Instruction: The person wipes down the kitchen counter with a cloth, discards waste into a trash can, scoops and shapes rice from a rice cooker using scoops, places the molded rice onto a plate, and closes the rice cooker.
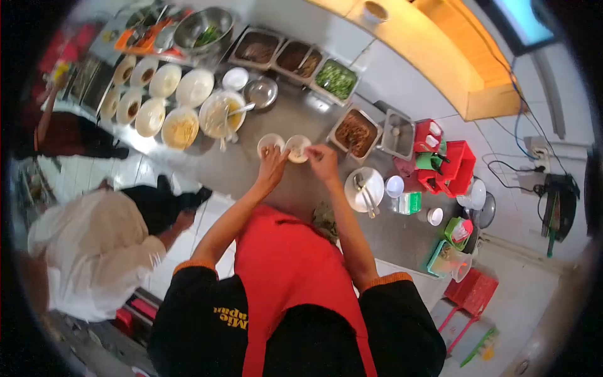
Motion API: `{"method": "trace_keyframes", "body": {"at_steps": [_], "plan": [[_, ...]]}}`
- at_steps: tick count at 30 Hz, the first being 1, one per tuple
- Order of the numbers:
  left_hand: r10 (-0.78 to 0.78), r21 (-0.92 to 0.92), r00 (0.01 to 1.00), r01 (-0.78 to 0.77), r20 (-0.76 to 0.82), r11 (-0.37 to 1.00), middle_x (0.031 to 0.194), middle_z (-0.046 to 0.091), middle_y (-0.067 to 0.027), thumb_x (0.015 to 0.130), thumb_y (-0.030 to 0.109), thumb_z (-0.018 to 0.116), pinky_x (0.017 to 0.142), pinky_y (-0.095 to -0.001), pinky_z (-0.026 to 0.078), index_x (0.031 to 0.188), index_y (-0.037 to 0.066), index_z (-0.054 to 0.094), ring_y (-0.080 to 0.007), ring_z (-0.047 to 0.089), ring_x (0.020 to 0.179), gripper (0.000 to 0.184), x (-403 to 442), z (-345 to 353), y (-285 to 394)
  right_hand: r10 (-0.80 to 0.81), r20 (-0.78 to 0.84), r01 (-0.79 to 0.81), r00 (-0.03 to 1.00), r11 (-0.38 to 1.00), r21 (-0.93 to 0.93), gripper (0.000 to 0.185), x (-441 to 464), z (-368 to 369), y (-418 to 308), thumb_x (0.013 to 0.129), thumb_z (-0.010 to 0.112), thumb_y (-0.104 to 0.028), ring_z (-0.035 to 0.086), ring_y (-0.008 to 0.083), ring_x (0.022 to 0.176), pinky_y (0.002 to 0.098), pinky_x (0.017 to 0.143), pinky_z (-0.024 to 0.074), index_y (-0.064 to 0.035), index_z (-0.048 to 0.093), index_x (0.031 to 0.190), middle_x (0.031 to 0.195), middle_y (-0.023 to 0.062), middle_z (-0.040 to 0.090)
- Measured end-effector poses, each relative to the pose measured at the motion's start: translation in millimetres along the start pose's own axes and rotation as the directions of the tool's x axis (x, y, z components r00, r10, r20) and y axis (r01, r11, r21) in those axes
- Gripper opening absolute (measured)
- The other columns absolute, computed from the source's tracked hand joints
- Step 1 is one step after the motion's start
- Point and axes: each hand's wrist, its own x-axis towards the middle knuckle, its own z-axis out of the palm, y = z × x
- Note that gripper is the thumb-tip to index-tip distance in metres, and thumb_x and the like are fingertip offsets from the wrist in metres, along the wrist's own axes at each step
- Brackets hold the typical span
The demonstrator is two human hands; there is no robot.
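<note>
Steel counter (292, 112) | white-tiled wall (411, 80) | hands (272, 168) apart, at two small bowls (297, 143); cannot tell their grip

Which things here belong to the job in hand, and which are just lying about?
Likely in the job:
left small bowl, at the left hand
right small bowl, at the right hand

Seemingly just lying about:
red basket
red stool
screen

Left grip (272, 164) at one small bowl (270, 139); right grip (323, 162) at a second bowl (298, 148); steel counter (292, 112) beneath
</note>
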Motion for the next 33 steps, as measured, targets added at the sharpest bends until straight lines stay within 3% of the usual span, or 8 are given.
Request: {"method": "trace_keyframes", "body": {"at_steps": [3,10,18,22,24,25,28,33], "plan": [[0.051,-0.021,0.994,-0.049,0.101,0.999,0.095,0.060,-0.0125,0.082,0.012,0.055,0.094,-0.0483,0.033,0.108,0.013,0.064,-0.0295,0.053,0.103,0.027,7.9,-16.9,-4.8,0.098,0.283,-0.167,0.954,0.958,0.233,0.018,-60.5,-4.1,3.6,0.082,0.070,-0.017,0.061,0.0115,0.068,0.0267,0.064,0.0484,-0.0026,0.071,0.092,0.080,0.0080,0.070],[0.241,-0.309,0.970,-0.235,-0.020,0.921,0.083,0.059,-0.0081,0.079,0.010,0.060,0.087,-0.0451,0.032,0.089,0.011,0.067,-0.0250,0.054,0.093,0.012,127.8,-99.3,46.7,0.227,0.870,0.012,0.437,0.966,-0.259,0.033,-184.3,-62.0,60.8,0.087,0.059,-0.033,0.063,0.0205,0.066,0.0383,0.064,0.0490,-0.0028,0.071,0.089,0.078,0.0175,0.069],[0.444,-0.070,0.817,-0.500,-0.367,0.863,0.090,0.061,-0.0105,0.080,0.013,0.060,0.088,-0.0436,0.031,0.087,0.012,0.067,-0.0250,0.054,0.096,0.010,337.8,-153.4,176.0,0.593,0.534,-0.586,0.603,0.783,-0.208,0.053,-252.4,-142.8,58.6,0.085,0.062,-0.054,0.062,0.0154,0.059,0.0327,0.058,0.0487,-0.0022,0.072,0.078,0.063,0.0092,0.065],[0.392,0.347,0.826,-0.258,-0.405,0.902,0.060,0.050,-0.0069,0.079,0.021,0.059,0.071,-0.0438,0.035,0.069,0.014,0.057,-0.0229,0.051,0.074,0.013,488.5,-61.6,208.9,0.748,0.416,-0.822,0.517,0.569,0.000,0.050,-310.6,-183.7,66.5,0.086,0.062,-0.052,0.065,0.0150,0.060,0.0309,0.059,0.0512,-0.0032,0.073,0.083,0.064,0.0075,0.067],[0.466,0.154,0.488,-0.551,-0.738,0.820,0.074,0.045,-0.0076,0.088,0.026,0.054,0.075,-0.0483,0.034,0.081,0.009,0.050,-0.0280,0.044,0.076,0.019,557.5,3.0,197.6,0.791,0.342,-0.860,0.508,0.483,0.161,0.041,-360.6,-219.0,95.9,0.090,0.061,-0.043,0.065,0.0146,0.060,0.0298,0.058,0.0524,-0.0031,0.073,0.088,0.070,0.0090,0.069],[0.413,0.291,0.845,-0.324,-0.340,0.900,0.076,0.048,-0.0060,0.089,0.032,0.055,0.081,-0.0471,0.038,0.085,0.009,0.053,-0.0258,0.047,0.079,0.023,627.8,68.0,162.8,0.767,0.255,-0.803,0.588,0.518,0.295,0.032,-407.1,-228.9,129.1,0.089,0.063,-0.033,0.064,0.0151,0.061,0.0294,0.058,0.0527,-0.0021,0.073,0.090,0.073,0.0099,0.070],[0.701,0.324,0.615,-0.622,-0.361,0.713,0.084,0.059,-0.0047,0.080,0.036,0.060,0.072,-0.0454,0.036,0.097,0.019,0.063,-0.0280,0.057,0.082,0.025,592.8,-17.4,184.2,0.863,-0.042,-0.827,0.503,0.495,0.268,0.025,-511.3,-298.4,191.1,0.085,0.066,-0.023,0.064,0.0152,0.062,0.0311,0.055,0.0528,0.0002,0.071,0.092,0.075,0.0094,0.070],[0.348,0.534,0.920,-0.206,-0.180,0.820,0.094,0.064,-0.0052,0.089,0.049,0.055,0.077,-0.0505,0.044,0.120,0.020,0.053,-0.0266,0.064,0.088,0.043,541.7,-58.7,255.2,0.749,-0.641,-0.853,0.167,0.436,0.287,0.034,-595.4,-458.6,224.2,0.078,0.074,-0.027,0.065,0.0190,0.066,0.0336,0.060,0.0534,-0.0012,0.067,0.099,0.084,0.0117,0.069]]}}
